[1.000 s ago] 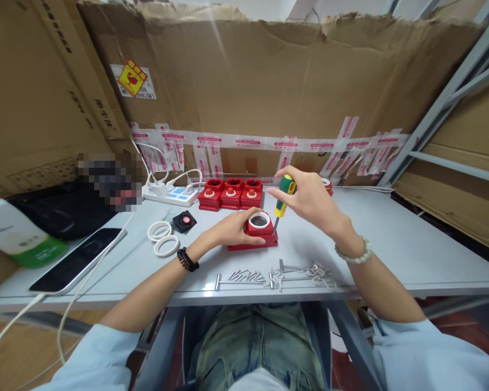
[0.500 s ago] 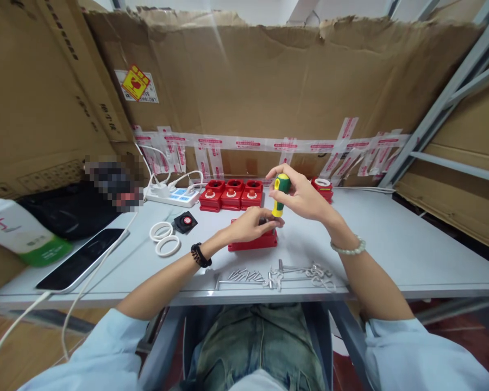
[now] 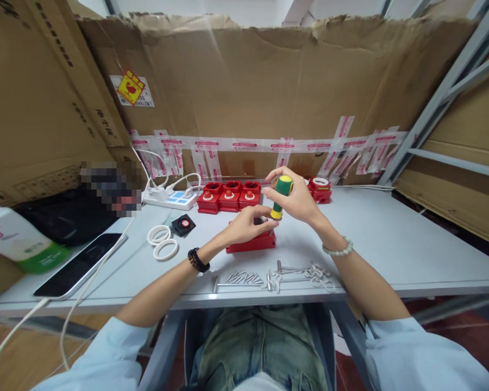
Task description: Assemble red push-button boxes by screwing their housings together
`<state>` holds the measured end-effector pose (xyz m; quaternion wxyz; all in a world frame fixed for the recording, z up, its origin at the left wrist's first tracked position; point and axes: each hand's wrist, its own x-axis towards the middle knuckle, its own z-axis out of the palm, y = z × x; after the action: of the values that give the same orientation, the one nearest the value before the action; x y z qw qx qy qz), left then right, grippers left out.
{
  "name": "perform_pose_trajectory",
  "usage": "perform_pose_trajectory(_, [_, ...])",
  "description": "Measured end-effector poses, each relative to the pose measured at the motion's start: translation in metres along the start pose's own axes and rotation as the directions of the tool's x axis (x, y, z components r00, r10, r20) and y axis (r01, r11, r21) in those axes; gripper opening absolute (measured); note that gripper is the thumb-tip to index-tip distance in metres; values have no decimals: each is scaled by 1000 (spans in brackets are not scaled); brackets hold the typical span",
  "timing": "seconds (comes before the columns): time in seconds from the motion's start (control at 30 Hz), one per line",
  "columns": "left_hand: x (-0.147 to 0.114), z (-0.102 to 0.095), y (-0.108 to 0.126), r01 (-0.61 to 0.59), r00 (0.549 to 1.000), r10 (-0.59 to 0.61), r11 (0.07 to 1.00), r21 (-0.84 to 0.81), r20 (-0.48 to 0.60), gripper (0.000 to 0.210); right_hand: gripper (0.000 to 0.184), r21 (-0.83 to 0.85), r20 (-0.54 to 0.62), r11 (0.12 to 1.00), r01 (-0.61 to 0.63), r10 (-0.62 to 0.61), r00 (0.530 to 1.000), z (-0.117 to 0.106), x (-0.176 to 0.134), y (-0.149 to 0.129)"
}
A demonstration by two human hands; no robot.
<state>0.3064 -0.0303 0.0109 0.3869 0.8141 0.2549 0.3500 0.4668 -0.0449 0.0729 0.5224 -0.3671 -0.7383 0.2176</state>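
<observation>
A screwdriver [image 3: 282, 190] with a green and yellow handle stands nearly upright, tilted a little. My right hand [image 3: 295, 198] is closed round its handle from the right. Its tip points down at the right end of a red housing [image 3: 250, 244] on the table; the exact contact is hidden by fingers. My left hand [image 3: 248, 224] grips the housing from above and the left, its fingertips close to the screwdriver's lower end. The hand covers much of the housing's top, where a dark part shows.
Red button boxes [image 3: 230, 196] stand in a row behind, beside a white power strip [image 3: 175, 199]. Another red box [image 3: 320, 193] is at right. White rings [image 3: 165, 250] and a black square part [image 3: 183, 225] lie left. Screws [image 3: 244, 277] and metal rods lie in front; a phone [image 3: 79, 265] lies far left.
The screwdriver handle leans slightly more to the right, and my right hand has shifted with it. My left hand stays on the red housing. The whole view has moved slightly.
</observation>
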Motion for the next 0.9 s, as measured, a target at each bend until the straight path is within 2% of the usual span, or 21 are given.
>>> perform_pose_trajectory(0.1, [1,-1,-3,0,1000,1,997,-78,14,23,25,29,-14,1000,-8,8,1000,2,0,1])
perform_pose_trajectory(0.2, [3,4,-7,23,997,-28,997,-75,-78,19,29,60,-39,998,5,-3,999,5,-2,0])
perform_pose_trajectory(0.3, [3,7,-8,40,984,-54,995,-87,-172,25,29,58,-69,998,26,-22,997,8,-4,-2])
perform_pose_trajectory(0.37, [2,7,-5,26,981,-47,993,-112,-190,28,25,27,-86,998,55,-52,995,9,-4,-3])
perform_pose_trajectory(0.4, [2,6,-3,16,984,-36,993,-116,-175,31,21,11,-93,997,70,-69,993,9,-4,-3])
perform_pose_trajectory(0.47, [1,2,0,2,997,-10,995,-100,-78,34,16,-7,-104,996,86,-86,991,9,-4,-3])
perform_pose_trajectory(0.53, [1,0,0,3,1000,-1,996,-85,16,26,16,-8,-113,997,83,-84,990,9,-4,-1])
perform_pose_trajectory(0.57, [1,0,-1,6,1000,-4,996,-86,28,23,17,-2,-114,997,77,-77,991,8,-4,-1])
perform_pose_trajectory(0.67, [4,4,-6,30,997,-37,993,-116,-65,22,22,24,-91,999,44,-41,995,8,-5,0])
perform_pose_trajectory(0.77, [5,7,-7,26,984,-45,993,-114,-170,31,24,30,-84,999,41,-38,996,8,-6,-1])
perform_pose_trajectory(0.83, [4,6,-4,8,990,-21,996,-93,-142,36,23,32,-91,998,51,-48,995,9,-6,-2])
perform_pose_trajectory(0.9, [3,4,-2,2,999,-7,996,-88,-48,29,23,32,-97,998,57,-53,994,9,-6,-2])
